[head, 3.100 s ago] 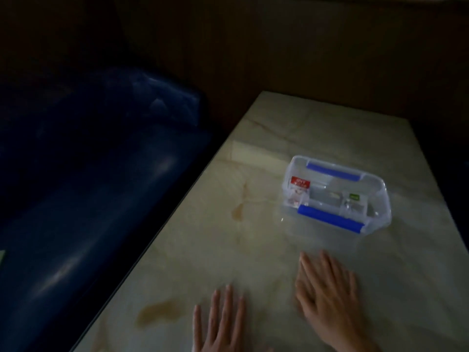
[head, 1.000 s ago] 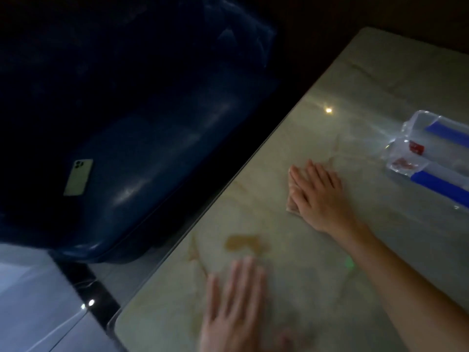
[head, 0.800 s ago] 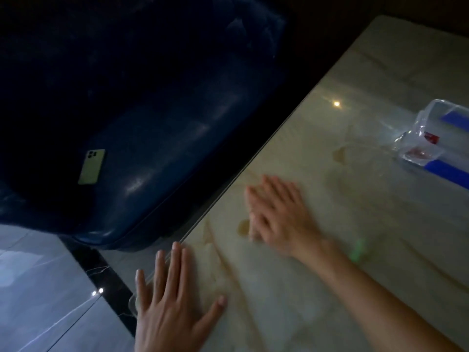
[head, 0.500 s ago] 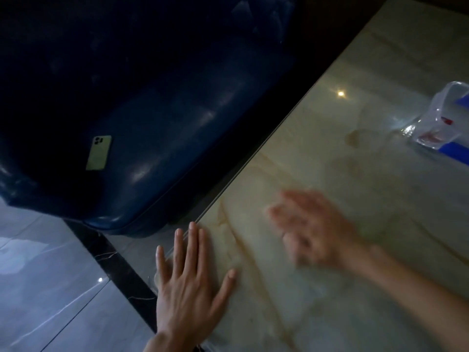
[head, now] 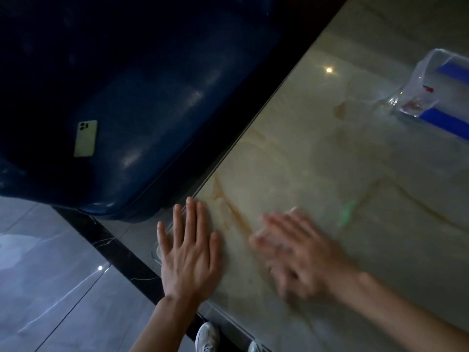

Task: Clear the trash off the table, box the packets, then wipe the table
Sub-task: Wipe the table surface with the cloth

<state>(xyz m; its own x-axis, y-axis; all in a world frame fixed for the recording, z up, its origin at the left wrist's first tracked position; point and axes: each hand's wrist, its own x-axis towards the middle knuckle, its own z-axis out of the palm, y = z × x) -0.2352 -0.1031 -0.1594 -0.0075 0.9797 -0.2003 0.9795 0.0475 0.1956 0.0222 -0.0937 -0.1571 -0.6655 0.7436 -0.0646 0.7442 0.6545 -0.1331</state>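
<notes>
Wiping stage: packets [head: 416, 105] in box [head: 429, 64], stain [head: 340, 111] unwiped; my left hand [head: 189, 257] flat at table [head: 330, 179] edge, right hand [head: 297, 252] blurred, grip unclear.

A dark blue sofa [head: 157, 102] fills the upper left. A pale green phone [head: 85, 138] lies on its seat, back up with the camera lenses showing. Below, a glossy grey tiled floor [head: 38, 288] is crossed by a black strip [head: 121, 252]. Two white shoes [head: 206, 336] stand at the bottom edge.

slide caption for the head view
Left hand flat on the table corner, blurred right hand beside it, clear box beyond.
</notes>
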